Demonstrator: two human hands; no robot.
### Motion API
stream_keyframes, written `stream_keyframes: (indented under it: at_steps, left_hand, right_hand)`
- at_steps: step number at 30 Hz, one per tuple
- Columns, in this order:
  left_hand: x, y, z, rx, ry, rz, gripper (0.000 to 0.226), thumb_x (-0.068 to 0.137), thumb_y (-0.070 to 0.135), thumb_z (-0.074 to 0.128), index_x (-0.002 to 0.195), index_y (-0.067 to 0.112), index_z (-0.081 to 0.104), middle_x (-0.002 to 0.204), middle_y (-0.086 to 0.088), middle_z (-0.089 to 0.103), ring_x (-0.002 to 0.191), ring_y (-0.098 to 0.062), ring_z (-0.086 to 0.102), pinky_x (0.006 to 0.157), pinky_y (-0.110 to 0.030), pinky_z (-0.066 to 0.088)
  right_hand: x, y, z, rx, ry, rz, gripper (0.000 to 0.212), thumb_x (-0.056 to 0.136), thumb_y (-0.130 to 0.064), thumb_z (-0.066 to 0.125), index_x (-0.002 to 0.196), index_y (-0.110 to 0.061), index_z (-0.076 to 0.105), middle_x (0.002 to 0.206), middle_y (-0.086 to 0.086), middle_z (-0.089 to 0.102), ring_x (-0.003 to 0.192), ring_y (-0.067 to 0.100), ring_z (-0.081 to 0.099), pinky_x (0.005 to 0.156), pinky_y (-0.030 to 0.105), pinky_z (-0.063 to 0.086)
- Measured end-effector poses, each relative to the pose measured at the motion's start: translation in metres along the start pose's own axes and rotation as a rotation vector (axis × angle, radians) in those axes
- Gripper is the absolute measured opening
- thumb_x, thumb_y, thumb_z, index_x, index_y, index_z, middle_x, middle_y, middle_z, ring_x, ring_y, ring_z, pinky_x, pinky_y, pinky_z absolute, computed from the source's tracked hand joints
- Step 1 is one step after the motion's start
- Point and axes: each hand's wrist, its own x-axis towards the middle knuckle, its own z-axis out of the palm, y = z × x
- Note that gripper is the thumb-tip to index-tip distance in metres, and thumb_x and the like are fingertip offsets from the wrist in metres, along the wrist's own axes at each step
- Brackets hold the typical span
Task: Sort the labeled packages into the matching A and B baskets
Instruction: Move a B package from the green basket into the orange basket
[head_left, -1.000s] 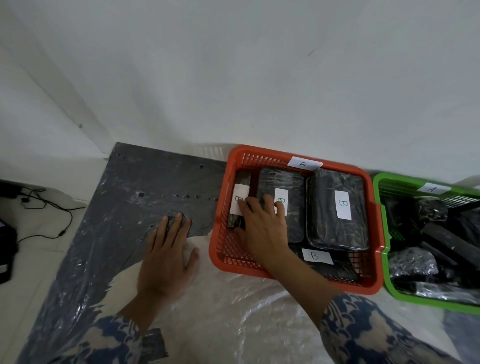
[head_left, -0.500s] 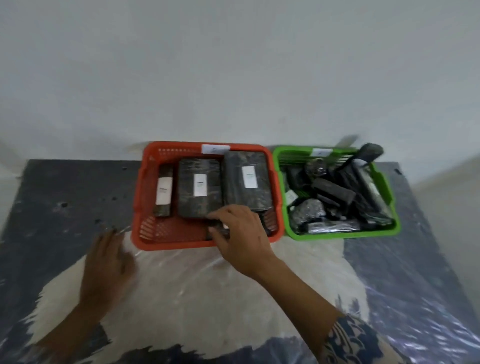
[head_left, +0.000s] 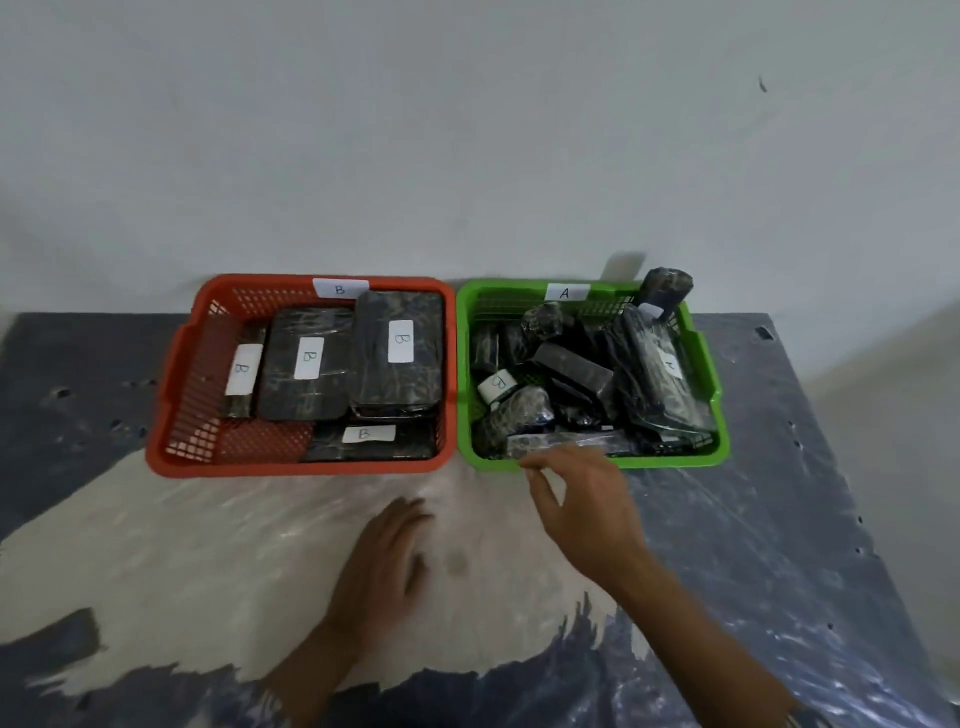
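The right hand (head_left: 582, 499), open and empty, hovers at the near rim of the green basket (head_left: 701, 457). Just beyond its fingertips a B-labelled package (head_left: 497, 385) sits among A packages; a careless reach could grab the wrong one.

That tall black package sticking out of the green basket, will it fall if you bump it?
Probably. The tall package leans on the green basket rim, standing high above it, so a nudge might tip it. Its shiny wrap looks slippery.
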Motion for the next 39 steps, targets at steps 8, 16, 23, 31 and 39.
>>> stream_keyframes:
  at_steps: [8, 16, 23, 31, 39]
  left_hand:
    - [0.018, 0.011, 0.031, 0.096, 0.01, 0.001, 0.056, 0.1, 0.032, 0.046, 0.154, 0.018, 0.038, 0.168, 0.002, 0.019, 0.156, -0.016, 0.013, 0.124, -0.038, 0.016]
    - [0.018, 0.008, 0.033, 0.078, 0.001, -0.038, 0.058, 0.1, 0.036, 0.047, 0.155, 0.025, 0.034, 0.169, 0.007, 0.016, 0.156, -0.014, 0.011, 0.125, -0.038, 0.014]
    - [0.019, 0.011, 0.031, 0.049, 0.027, -0.055, 0.057, 0.097, 0.036, 0.051, 0.152, 0.029, 0.039, 0.167, 0.011, 0.021, 0.155, -0.011, 0.011, 0.125, -0.033, 0.009]
    - [0.021, 0.012, 0.028, 0.035, 0.04, -0.048, 0.057, 0.095, 0.038, 0.052, 0.151, 0.033, 0.039, 0.166, 0.013, 0.022, 0.155, -0.01, 0.012, 0.124, -0.031, 0.008]
    - [0.01, 0.05, 0.005, -0.205, 0.113, -0.094, 0.046, 0.099, 0.035, 0.055, 0.145, 0.031, 0.05, 0.152, 0.016, 0.046, 0.144, 0.001, 0.035, 0.115, -0.029, 0.034]
  right_hand:
    - [0.07, 0.011, -0.02, -0.043, -0.139, -0.104, 0.024, 0.101, -0.019, 0.054, 0.119, -0.016, 0.068, 0.111, 0.003, 0.068, 0.103, 0.025, 0.06, 0.083, 0.044, 0.053]
    - [0.157, -0.019, 0.04, -0.452, -0.525, 0.135, 0.021, 0.096, -0.019, 0.055, 0.113, -0.006, 0.06, 0.09, 0.007, 0.065, 0.07, 0.022, 0.058, 0.053, 0.031, 0.038]
    - [0.17, -0.009, 0.064, -0.449, -0.455, 0.229, 0.058, 0.092, -0.024, 0.061, 0.14, -0.005, 0.035, 0.126, 0.015, 0.062, 0.107, 0.032, 0.065, 0.067, 0.033, 0.043]
    - [0.135, -0.004, 0.021, 0.164, -0.144, 0.207, 0.047, 0.081, -0.032, 0.075, 0.108, -0.018, 0.039, 0.11, 0.004, 0.047, 0.087, 0.022, 0.053, 0.059, 0.028, 0.041]
    - [0.072, 0.017, -0.043, 0.451, -0.151, 0.133, 0.048, 0.082, -0.022, 0.082, 0.121, -0.023, 0.053, 0.113, -0.003, 0.058, 0.092, 0.007, 0.063, 0.065, 0.014, 0.053]
